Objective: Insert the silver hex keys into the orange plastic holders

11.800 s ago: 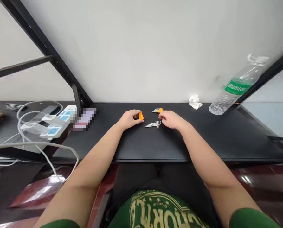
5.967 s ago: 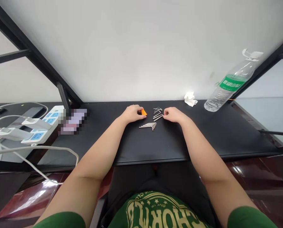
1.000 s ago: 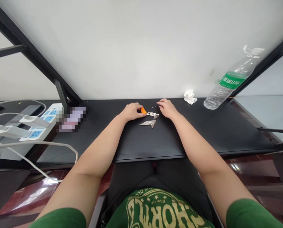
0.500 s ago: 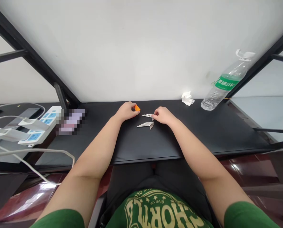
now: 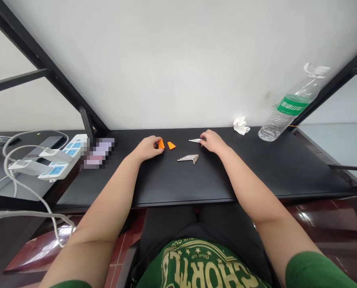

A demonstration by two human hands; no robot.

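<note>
My left hand (image 5: 150, 149) is closed with thumb and fingers on an orange plastic holder (image 5: 161, 144), on the table's left-middle part. Just right of it lies a second orange plastic holder (image 5: 171, 145), flat and untouched. My right hand (image 5: 212, 141) pinches the bent ends of a fanned row of silver hex keys (image 5: 195, 140); its fingers partly cover them. Nearer to me, a second row of hex keys (image 5: 188, 158) lies side by side on the black table (image 5: 184, 186), with no hand on it.
A plastic water bottle (image 5: 289, 110) and a crumpled tissue (image 5: 241, 125) stand by the wall on the right. To the left are a blurred-out phone (image 5: 99, 153), a power strip (image 5: 64, 157) with plugged chargers, and loose white cables (image 5: 31, 191). Black frame bars flank the table.
My left hand has moved left, and a second orange holder now shows on the table beside it. My right hand and its hex keys have shifted away from the nearer row. The view has turned slightly.
</note>
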